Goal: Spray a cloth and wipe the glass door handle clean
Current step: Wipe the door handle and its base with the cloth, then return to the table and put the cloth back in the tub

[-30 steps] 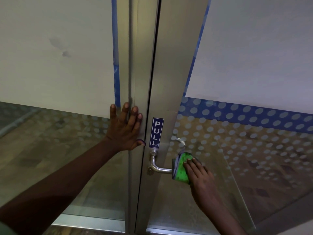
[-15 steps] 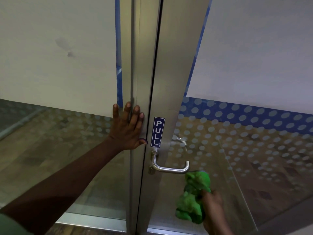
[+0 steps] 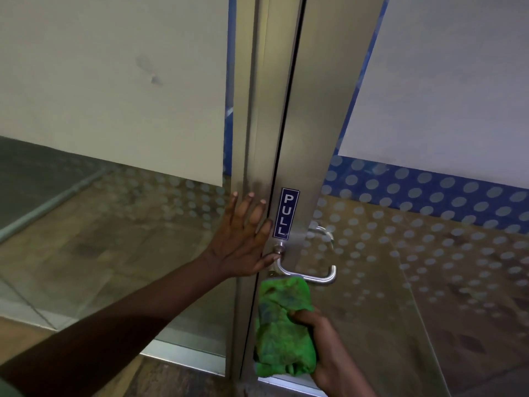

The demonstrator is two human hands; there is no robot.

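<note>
Wiping is the step in hand, as I judge it: my right hand (image 3: 329,348) clutches the bunched green cloth (image 3: 282,325), whose upper edge touches the underside of the lever handle (image 3: 312,277) near its root at the door stile (image 3: 312,167). The handle sits on the metal stile just below the blue PULL label (image 3: 286,214), its bar running right and curling back at the free end. My left hand (image 3: 243,242) lies flat and spread, holding nothing, on the fixed frame (image 3: 252,138) beside the dark door gap; its thumb reaches across to the round boss above the lever.

Next move, as I read it: carry the cloth up and around the bar, then draw it along toward the curled end, pressing lightly so the lever does not drop. No spray bottle is in view, so I cannot tell whether the cloth is damp.

Edges and room: the glass panel (image 3: 429,282) behind the bar leaves a narrow slot for cloth and knuckles. Open space lies below and to the right of the handle. On the left the thumb crowds the lever's root, and the door gap is a pinch line. A second handle shows faintly through the glass on the far side.
</note>
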